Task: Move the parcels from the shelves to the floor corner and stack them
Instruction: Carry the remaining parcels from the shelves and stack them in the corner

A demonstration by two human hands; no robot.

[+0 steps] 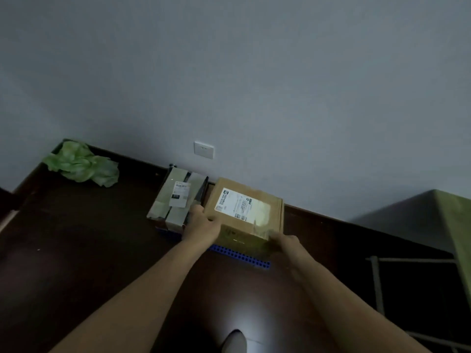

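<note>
Both hands grasp a brown box [251, 212]: the left hand [202, 225] curls round its near left corner, the right hand [283, 242] round its near right corner. The box, white label up, is over a blue perforated mat [242, 256] on the dark floor [102, 250] by the wall [229, 72]; whether it rests there I cannot tell. Just left lies a taped grey parcel [175, 200]. A socket [204, 149] is above, and a crumpled green bag [81, 164] lies in the corner.
</note>
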